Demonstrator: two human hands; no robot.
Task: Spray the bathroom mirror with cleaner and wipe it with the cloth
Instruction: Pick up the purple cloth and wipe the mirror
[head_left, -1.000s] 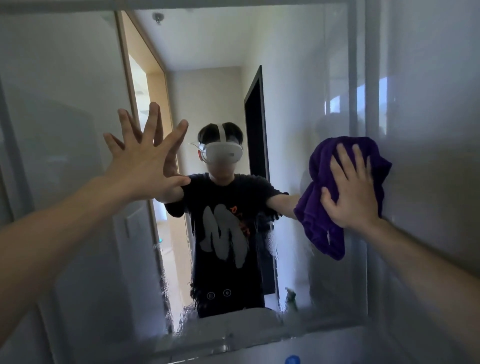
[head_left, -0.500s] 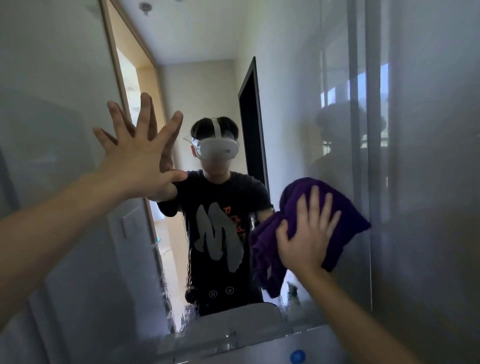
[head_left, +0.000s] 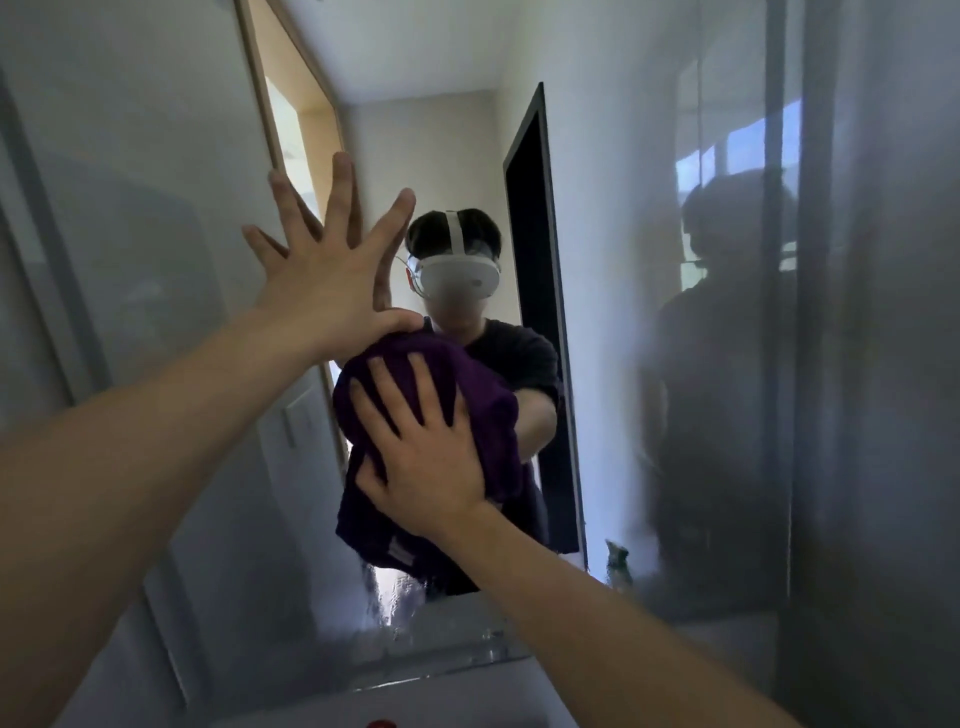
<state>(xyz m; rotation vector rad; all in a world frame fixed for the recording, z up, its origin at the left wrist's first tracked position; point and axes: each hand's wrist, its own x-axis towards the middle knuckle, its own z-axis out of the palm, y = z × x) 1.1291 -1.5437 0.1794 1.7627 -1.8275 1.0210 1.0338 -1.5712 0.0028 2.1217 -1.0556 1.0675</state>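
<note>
Right-hand fingers (head_left: 428, 387) lie straight and spread, pressing the purple cloth (head_left: 485, 410) flat on the mirror (head_left: 623, 260). The right hand (head_left: 431, 457) has swept it from 3 o'clock to centre. The left hand (head_left: 332, 280), fingers splayed and gripping nothing, stays braced on the glass at 11 o'clock. Wiping looks underway, with wet streaks (head_left: 395, 597) left at 6 o'clock.

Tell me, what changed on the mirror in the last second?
The right hand, pressing the purple cloth, swept leftward across the mirror from its right side to the middle, ending just below the left hand. The left hand stayed spread flat against the mirror.
</note>
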